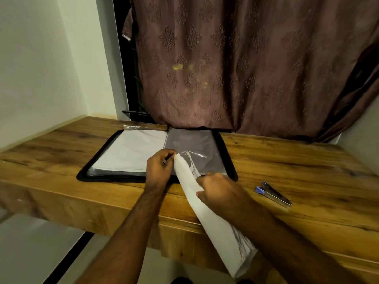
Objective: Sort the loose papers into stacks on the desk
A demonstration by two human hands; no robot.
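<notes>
1. A wooden worktop (61,152) fills the middle of the view, seen from above by the person working at it, with a pale wall to the left.
2. A black zip folder (229,160) lies open flat on the worktop, its spine pointing away from the person. Its left side shows a white sheet (127,152) under clear plastic; its right side shows a dark, shiny plastic sleeve (190,140).
3. The left hand (160,167) is above the folder's near edge, its grip pinching the top corner of a bundle of white papers (205,218).
4. The right hand (221,191) holds the same bundle lower down, fingers curled around its right edge.
5. The bundle is tilted on edge, running from above the folder's right page down past the front edge of the worktop toward the person. A crumpled clear sleeve shows along its right side.
6. A stapler (273,194) with a blue end lies on the worktop to the right, well apart from the folder.
7. A brown patterned curtain (246,68) hangs behind the worktop.
</notes>
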